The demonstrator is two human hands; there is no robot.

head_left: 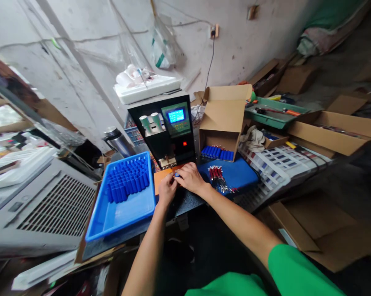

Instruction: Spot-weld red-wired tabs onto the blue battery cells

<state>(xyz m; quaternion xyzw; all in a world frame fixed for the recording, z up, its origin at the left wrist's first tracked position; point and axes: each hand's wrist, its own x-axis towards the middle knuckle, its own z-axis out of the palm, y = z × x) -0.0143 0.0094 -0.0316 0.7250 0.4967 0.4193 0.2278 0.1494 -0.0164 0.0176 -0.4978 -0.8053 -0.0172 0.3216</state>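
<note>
My left hand (167, 187) and my right hand (190, 177) meet over an orange board (161, 176) at the foot of a black spot welder (180, 146). Between the closed fingers of both hands is a blue battery cell (177, 174), mostly hidden by them. Just beyond my fingers are the welder's metal electrodes (167, 161); contact with the cell cannot be made out. Left of my hands, a blue tray (120, 222) bears many upright blue battery cells (126, 179). Right of them, red and black wire leads (216, 177) lie on a blue pad (239, 174).
An open cardboard box (224, 115) with blue cells (217, 153) inside stands right of the welder. A steel flask (119, 142) stands behind the tray. White foam (146, 88) lies on the welder. Farther right are a green tool tray (274, 119) and a white crate (267, 164).
</note>
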